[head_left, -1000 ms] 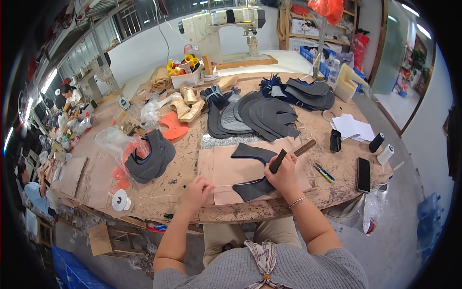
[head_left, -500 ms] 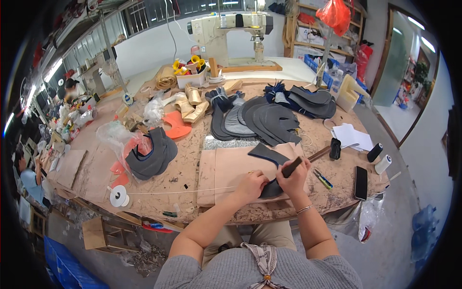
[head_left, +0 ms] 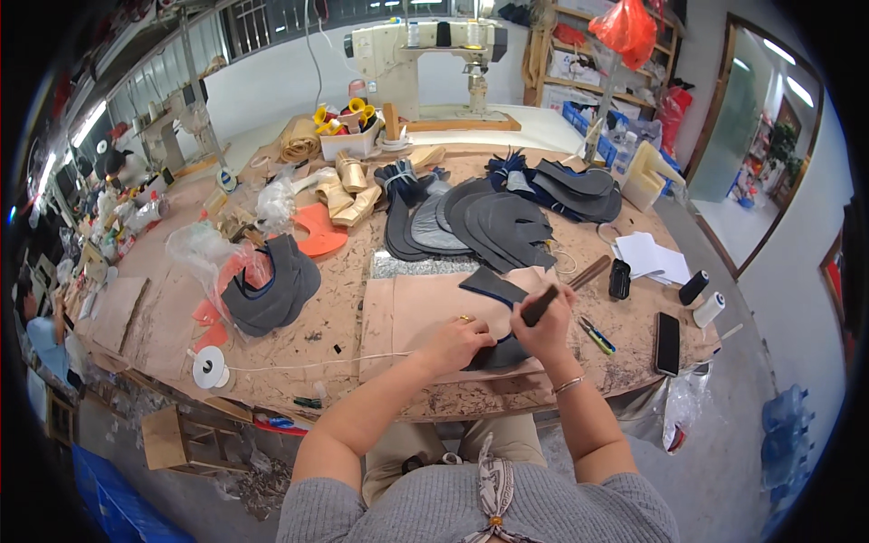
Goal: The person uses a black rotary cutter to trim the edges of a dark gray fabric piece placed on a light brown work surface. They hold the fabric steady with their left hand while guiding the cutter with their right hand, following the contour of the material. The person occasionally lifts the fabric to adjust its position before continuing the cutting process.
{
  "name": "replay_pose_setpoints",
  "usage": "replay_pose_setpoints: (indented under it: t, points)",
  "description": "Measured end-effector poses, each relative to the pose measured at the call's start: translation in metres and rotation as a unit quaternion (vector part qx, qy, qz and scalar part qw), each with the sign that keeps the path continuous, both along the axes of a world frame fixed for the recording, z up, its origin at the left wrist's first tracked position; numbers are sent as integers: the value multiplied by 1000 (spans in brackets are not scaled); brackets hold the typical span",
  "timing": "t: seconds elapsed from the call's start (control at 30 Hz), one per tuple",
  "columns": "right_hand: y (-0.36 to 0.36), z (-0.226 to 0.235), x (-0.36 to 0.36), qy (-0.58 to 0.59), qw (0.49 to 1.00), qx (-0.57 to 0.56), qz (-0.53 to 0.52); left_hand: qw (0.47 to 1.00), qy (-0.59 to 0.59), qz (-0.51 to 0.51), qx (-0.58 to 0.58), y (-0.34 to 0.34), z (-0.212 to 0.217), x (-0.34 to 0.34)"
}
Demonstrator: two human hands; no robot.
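My left hand [head_left: 460, 344] is closed at the edge of a curved dark grey shoe-upper piece [head_left: 493, 286], with a ring on one finger. This piece has a blue edge and lies on a pinkish-tan board [head_left: 398, 317]. Its lower part curves round under my hands. My right hand [head_left: 543, 330], just to the right, is wrapped round a hammer [head_left: 539, 306] with a dark, blocky head. The brown handle sticks out past the hand toward the upper right. Fingers hide the contact between the hammer and the piece.
Stacked dark grey pieces [head_left: 502, 226] lie beyond the board, more [head_left: 272, 290] at left. A white spool [head_left: 210, 367] trails a cord or tape toward the board. Right are a pen [head_left: 597, 336], phone [head_left: 667, 344] and thread cones [head_left: 709, 309]. Behind stands a sewing machine [head_left: 434, 72].
The whole view has shifted slightly. The hammer has tilted a little in my right hand, and that hand is slightly blurred. My left hand stays at the grey piece.
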State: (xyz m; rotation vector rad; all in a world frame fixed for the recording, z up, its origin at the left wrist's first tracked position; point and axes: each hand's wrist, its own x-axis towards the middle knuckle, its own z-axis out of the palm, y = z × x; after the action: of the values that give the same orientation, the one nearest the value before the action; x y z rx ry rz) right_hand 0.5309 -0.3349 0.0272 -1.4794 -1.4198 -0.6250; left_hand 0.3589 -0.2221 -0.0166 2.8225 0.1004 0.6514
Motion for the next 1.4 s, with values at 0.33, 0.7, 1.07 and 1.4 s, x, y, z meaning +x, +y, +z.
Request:
replay_pose_setpoints:
  t: [0.33,0.7,1.07,1.4]
  points:
    - [3,-1,-2,-49,999,-11,-4,998,-50,8,-24,0,-17,1]
    - [16,-8,-1,-77,996,-37,37,995,-60,-4,-82,10,-23,-9]
    - [18,-14,-27,9,999,36,37,994,-81,6,-78,12,-28,-16]
    - [31,-25,-41,4,999,8,37,990,-87,-7,-114,21,-24,-33]
